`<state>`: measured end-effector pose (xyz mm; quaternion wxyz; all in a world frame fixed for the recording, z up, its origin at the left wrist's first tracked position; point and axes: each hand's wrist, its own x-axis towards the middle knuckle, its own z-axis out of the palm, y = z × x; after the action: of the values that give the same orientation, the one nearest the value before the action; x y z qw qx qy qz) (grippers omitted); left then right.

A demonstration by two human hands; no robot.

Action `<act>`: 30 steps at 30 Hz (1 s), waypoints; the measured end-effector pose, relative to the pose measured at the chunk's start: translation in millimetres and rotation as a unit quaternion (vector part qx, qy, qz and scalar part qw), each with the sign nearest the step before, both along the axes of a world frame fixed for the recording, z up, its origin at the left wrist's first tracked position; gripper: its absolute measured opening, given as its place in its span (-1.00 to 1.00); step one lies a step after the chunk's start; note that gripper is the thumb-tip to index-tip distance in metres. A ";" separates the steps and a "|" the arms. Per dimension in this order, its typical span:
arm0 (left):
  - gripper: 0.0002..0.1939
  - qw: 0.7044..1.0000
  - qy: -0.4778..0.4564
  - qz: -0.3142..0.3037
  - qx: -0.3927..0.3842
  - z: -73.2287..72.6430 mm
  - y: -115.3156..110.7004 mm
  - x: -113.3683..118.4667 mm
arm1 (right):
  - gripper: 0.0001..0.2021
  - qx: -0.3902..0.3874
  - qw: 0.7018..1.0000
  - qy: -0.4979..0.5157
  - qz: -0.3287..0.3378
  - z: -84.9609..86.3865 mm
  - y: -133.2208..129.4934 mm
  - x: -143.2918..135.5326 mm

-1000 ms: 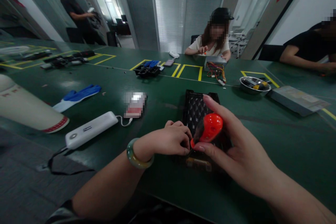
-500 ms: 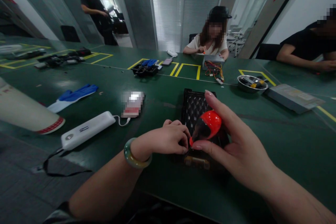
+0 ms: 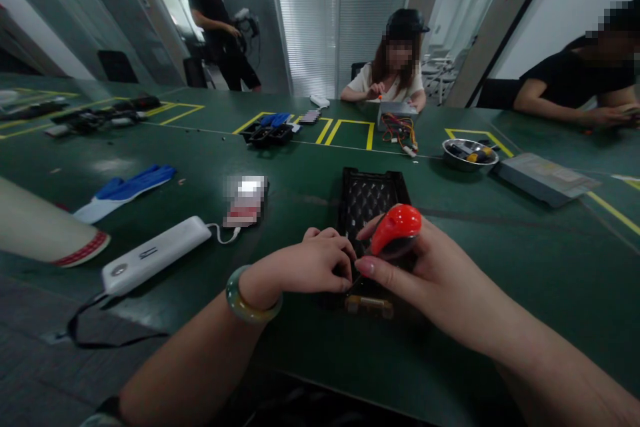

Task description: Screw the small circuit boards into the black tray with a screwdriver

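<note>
My right hand (image 3: 440,280) is closed around the red and black handle of a screwdriver (image 3: 399,221). Its shaft slants down and left toward the near left corner of a black open case (image 3: 374,181) with a diamond-patterned inside. At that corner, my left hand (image 3: 313,263) has its fingers bent and drawn together by the screwdriver's tip. What the left fingertips pinch, if anything, is hidden. A brownish, metallic connector-like part (image 3: 369,307) sits at the case's near end, just below both hands.
A white power bank (image 3: 157,255) is cabled to a phone (image 3: 246,201) on the left, near a blue-white glove (image 3: 131,188) and pale cylinder (image 3: 45,223). Ahead are a wired metal box (image 3: 397,110), a tool bowl (image 3: 470,159) and a grey panel (image 3: 545,177). Other people are nearby.
My right fingers, spread off the screwdriver handle before, have closed around it, and the handle has turned. My left hand keeps its place at the case corner. The view has shifted slightly.
</note>
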<state>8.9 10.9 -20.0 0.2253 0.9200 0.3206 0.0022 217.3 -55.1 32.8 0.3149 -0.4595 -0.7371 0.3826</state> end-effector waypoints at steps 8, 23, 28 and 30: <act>-0.89 0.999 -0.010 -0.001 -0.034 -2.2 1.3 1.5 | -0.87 0.020 0.998 0.061 -0.005 12.4 -3.2 6.3; -0.79 0.997 -0.036 0.036 -0.054 -5.5 4.0 4.6 | -0.73 0.164 0.943 -0.137 -0.256 7.1 32.0 49.6; -0.80 0.996 -0.053 0.068 -0.036 -9.8 5.6 10.1 | -0.70 0.163 0.942 -0.177 -0.235 3.2 35.2 47.3; -0.80 0.995 -0.064 0.078 -0.025 -11.0 6.1 11.9 | -0.72 0.160 0.944 -0.184 -0.221 2.7 35.7 45.5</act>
<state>20.8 17.0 -31.0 0.2678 0.8842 0.3761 0.0706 262.8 -19.4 35.5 0.3202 -0.6168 -0.7135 0.0893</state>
